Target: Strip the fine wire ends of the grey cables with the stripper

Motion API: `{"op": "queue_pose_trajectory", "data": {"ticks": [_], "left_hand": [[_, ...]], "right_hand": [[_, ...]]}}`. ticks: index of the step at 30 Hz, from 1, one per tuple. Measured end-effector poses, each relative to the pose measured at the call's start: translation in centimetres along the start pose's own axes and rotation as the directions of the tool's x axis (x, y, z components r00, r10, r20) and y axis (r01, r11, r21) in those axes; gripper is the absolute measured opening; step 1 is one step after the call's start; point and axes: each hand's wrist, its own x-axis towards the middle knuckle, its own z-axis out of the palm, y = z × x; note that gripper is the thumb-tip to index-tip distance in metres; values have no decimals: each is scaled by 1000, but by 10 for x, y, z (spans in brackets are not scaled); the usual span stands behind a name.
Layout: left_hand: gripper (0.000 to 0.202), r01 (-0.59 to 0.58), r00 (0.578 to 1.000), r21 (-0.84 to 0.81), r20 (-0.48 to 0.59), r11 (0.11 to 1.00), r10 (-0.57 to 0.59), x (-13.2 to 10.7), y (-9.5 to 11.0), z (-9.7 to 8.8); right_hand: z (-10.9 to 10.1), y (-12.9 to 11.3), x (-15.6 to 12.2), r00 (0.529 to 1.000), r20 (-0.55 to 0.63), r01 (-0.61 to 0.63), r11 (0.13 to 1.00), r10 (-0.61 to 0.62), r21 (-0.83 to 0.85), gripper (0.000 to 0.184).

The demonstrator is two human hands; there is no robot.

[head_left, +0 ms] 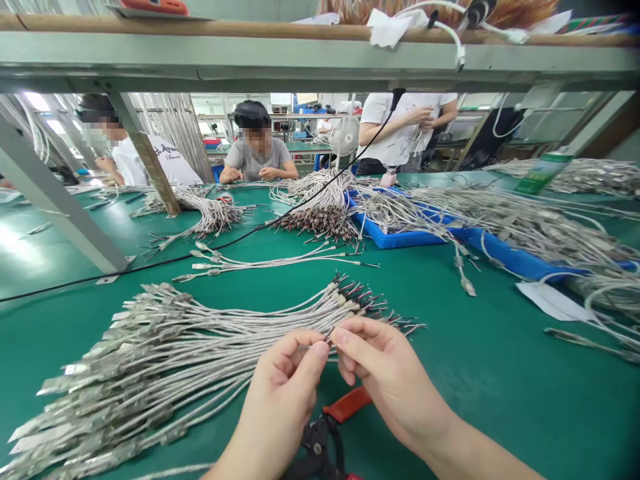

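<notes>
My left hand [283, 400] and my right hand [387, 370] meet at the front of the table, both pinched closed. Between their fingertips is the thin wire end [329, 339] of a cable; its fine strands are mostly covered by the fingers. A white cable [175, 471] runs in under my left wrist, and I cannot tell if it is the same one. Just beyond my hands lies a thick bundle of white USB cables [200, 340], plugs to the left and bare wire ends to the right. Below my hands, partly hidden, rest wire strippers [320, 440] with a red handle.
Several loose cables [270, 263] lie behind the bundle. Farther back are a cable heap [325, 200] and blue trays [400, 239] piled with cables. A black cord [220, 247] crosses the table. A shelf beam [320, 63] spans overhead on posts [65, 193]. Other people work opposite.
</notes>
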Motion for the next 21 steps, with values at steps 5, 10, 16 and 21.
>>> {"op": "queue_pose_trajectory", "data": {"ticks": [5, 10, 16, 21], "left_hand": [[33, -41, 997, 35, -64, 999, 43, -2, -1, 0], [33, -48, 988, 30, -147, 998, 52, -1, 3, 0], [31, 64, 994, -59, -86, 996, -69, 1, 2, -4], [24, 119, 992, -133, 53, 984, -113, 0, 2, -7]], "right_hand": [[1, 3, -1, 999, 30, -19, 1000, 19, 3, 24], [4, 4, 0, 996, 49, -79, 995, 77, 54, 24], [3, 3, -2, 989, 108, -111, 985, 98, 130, 28], [-2, 4, 0, 997, 59, -56, 996, 52, 68, 30]]}}
